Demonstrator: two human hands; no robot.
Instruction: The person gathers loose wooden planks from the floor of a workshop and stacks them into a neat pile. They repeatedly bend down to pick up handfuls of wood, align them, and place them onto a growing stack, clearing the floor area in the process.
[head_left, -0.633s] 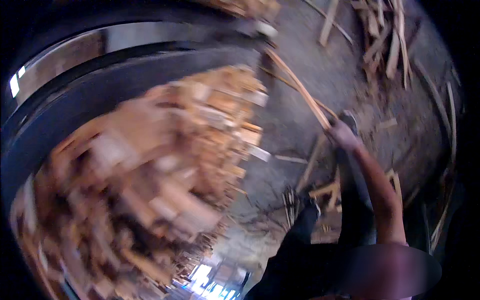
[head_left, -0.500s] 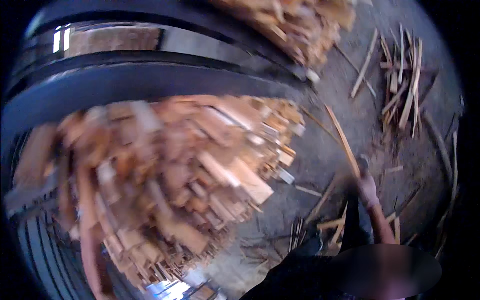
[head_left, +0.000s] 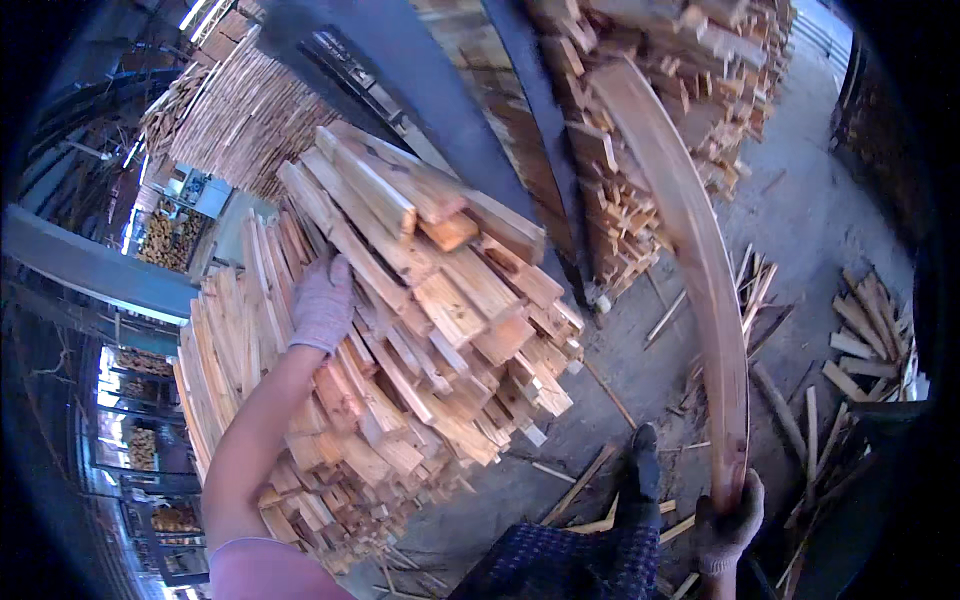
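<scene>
Head view, starting at the fingers: the gloved right hand [head_left: 728, 528] has its fingers curled fully round the lower end of a long bowed wooden slat [head_left: 708, 290], a closed grip with the slat running up out of the fist. The left hand [head_left: 322, 303], also in a pale glove, lies with fingers spread and flat against a large bundle of cut wood strips [head_left: 420, 330]; it presses on the wood rather than closing round any one piece.

Taking the bundle as the landmark: the left hand rests on its left flank, near the upper half, with the bare forearm running down along the same side. The slat stands well apart to the right of the bundle, curving upward from the right hand and leaning at its top toward a second stack of timber [head_left: 640, 130] above and to the right of the bundle. A dark metal post [head_left: 430, 110] rises behind the bundle, between it and that stack. Below and right of the bundle lies a concrete floor [head_left: 800, 230] strewn with loose offcuts [head_left: 865, 340], and a dark shoe [head_left: 642, 475] sits just below the bundle's lower right corner, near the right hand.
</scene>
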